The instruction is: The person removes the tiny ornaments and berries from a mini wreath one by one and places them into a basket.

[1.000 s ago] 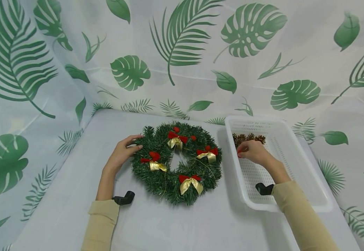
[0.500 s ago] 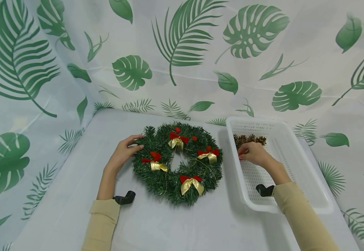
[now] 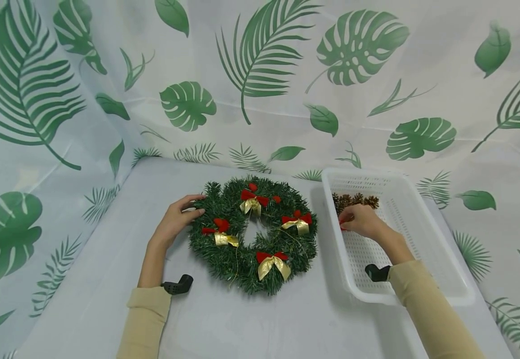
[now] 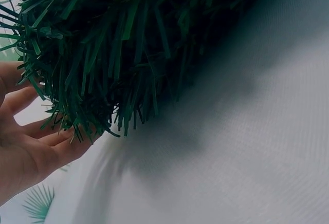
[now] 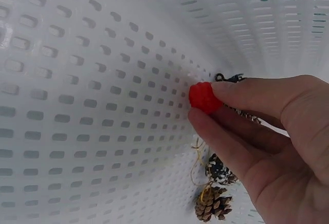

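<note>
At the centre of the head view a round green artificial-pine wreath with red-and-gold bows lies flat on the pale grey table. The left hand rests against the wreath's left rim with relaxed, nearly straight fingers touching the needles; it grips nothing. The left wrist view shows the same: fingertips tucked under the needle fringe.

To the right of the wreath stands a white perforated plastic basket. Inside its far end the right hand pinches a small red berry-like bead between thumb and forefinger, close to the basket's left wall. Brown pine cones lie in the far corner just beyond the hand, one with a thin gold thread visible in the right wrist view.

The bead is small and held only at the fingertips, so it could slip and drop among the cones or roll across the basket floor. The left hand only touches the wreath, so a push on the wreath from the other side could slide it on the smooth table.

No brand, label or writing can be read anywhere; the backdrop carries only a green leaf print.
</note>
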Tool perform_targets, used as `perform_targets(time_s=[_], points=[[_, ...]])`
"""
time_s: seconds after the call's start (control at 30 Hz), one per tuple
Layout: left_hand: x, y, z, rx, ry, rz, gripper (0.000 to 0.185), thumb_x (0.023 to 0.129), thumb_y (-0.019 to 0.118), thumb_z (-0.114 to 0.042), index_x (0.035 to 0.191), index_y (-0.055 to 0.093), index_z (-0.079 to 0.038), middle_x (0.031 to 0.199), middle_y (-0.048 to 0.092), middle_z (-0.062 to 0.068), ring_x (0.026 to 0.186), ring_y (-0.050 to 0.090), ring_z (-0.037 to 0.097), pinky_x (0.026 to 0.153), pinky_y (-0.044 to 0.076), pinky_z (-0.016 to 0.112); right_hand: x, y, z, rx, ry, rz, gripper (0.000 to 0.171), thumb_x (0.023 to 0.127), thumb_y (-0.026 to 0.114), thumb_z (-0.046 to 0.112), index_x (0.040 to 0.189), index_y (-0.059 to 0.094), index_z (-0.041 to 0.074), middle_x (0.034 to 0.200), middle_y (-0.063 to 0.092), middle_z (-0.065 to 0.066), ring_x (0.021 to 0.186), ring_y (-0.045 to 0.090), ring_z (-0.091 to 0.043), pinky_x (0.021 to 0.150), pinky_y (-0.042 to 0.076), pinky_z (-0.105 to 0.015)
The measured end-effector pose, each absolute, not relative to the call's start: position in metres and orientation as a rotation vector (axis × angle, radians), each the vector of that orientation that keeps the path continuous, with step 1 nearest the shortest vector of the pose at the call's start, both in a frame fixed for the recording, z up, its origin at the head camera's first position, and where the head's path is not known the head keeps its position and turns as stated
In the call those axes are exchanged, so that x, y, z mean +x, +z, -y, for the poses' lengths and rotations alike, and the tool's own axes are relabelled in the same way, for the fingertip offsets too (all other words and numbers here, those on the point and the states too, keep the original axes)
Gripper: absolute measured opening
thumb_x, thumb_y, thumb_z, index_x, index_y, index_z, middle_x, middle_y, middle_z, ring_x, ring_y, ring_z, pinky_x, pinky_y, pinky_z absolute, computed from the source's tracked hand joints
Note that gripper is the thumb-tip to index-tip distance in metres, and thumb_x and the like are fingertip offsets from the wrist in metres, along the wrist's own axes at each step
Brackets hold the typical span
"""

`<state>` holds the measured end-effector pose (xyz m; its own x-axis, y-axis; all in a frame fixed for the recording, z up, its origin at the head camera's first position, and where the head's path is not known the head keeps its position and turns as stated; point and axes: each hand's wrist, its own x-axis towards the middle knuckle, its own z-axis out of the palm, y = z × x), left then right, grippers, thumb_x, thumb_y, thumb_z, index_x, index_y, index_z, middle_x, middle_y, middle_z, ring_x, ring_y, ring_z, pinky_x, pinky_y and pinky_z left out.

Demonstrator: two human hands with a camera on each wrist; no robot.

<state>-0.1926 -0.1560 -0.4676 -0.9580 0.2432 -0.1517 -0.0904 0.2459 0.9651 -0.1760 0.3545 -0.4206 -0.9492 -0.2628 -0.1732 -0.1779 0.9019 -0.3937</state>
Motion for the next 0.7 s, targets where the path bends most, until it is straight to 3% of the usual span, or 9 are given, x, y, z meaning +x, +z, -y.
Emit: perform_targets(time_s=[0.37,0.7], points=[[-0.189,-0.464,0.154,0.165,1.773,-2.236,0.053,0.104,0.063,-0.024,0.155,0.049,-0.017,0.163,0.034,0.021,0.139,0.049,0.041,0.093,0.050,0.043,-0.170,-0.418,-0.358,-0.357,-0.565,-2.865,0.014,0.087,0.071,0.000,0.100,0.076,0.000,0.089,0.077,-0.011,0.080,0.070,-0.023,0.067,0.055,-0.036],[-0.189,-0.463,0.153,0.155,1.765,-2.245,0.053,0.105,0.061,-0.022,0.156,0.046,-0.016,0.164,0.031,0.023,0.142,0.046,0.043,0.099,0.049,0.050,-0.163,-0.405,-0.359,-0.377,-0.593,-2.870,0.013,0.090,0.070,0.001,0.101,0.075,-0.003,0.093,0.076,-0.016,0.083,0.072,-0.030,0.071,0.058,-0.043]])
